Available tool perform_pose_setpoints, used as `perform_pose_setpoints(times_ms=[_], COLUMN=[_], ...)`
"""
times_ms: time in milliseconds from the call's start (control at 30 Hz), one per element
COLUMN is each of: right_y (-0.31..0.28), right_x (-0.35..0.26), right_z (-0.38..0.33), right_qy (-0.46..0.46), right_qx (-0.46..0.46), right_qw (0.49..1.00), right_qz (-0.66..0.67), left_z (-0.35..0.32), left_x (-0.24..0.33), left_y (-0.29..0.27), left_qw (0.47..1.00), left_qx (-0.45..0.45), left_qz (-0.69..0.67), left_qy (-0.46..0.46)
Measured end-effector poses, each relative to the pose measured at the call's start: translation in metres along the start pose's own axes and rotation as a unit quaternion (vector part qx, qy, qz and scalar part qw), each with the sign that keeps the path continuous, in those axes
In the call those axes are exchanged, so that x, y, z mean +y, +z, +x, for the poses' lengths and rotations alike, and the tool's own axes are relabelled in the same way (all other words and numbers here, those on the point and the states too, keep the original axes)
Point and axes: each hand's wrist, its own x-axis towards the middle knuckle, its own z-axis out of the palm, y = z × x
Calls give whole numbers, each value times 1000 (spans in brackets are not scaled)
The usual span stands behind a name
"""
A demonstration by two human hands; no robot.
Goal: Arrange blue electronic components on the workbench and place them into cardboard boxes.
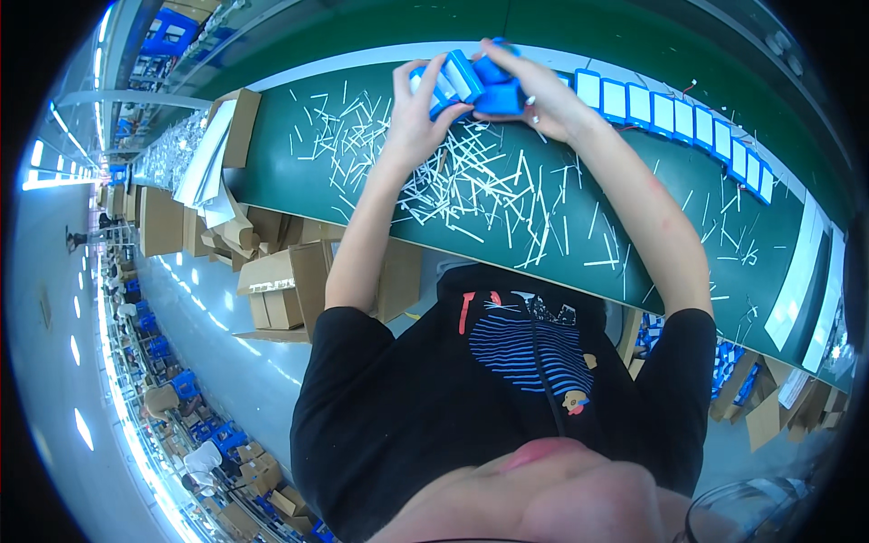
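At the far side of the green bench, my left hand is closed round blue battery packs with white faces, its thumb below and fingers on top. Close beside it, my right hand curls round more blue packs. The two groups meet between my hands, and how many packs each one holds is partly hidden. A small white connector shows by my right fingers. Many thin white strips lie scattered on the bench under my hands and forearms.
A curved row of blue packs with white tops stands along the back right of the green bench. Cardboard boxes sit on the floor at left. White sheets lean at the bench's left end. Long white strips lie at the right end.
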Motion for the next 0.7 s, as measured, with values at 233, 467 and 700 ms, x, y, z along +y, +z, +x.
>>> perform_pose_setpoints(times_ms=[233, 467, 700], right_y=[14, 22, 3], right_x=[-7, -45, -84], right_z=[-19, -38, -119], right_qy=[18, 39, -71], right_qx=[34, 26, 53], right_qw=[998, 994, 987], right_qz=[-51, 96, 133], left_z=[5, 35, 55], left_x=[30, 57, 132], left_y=[12, 13, 14], left_qw=[1000, 996, 982], left_qx=[10, 7, 43], left_qz=[-20, -84, -98], left_qy=[5, 2, 155])
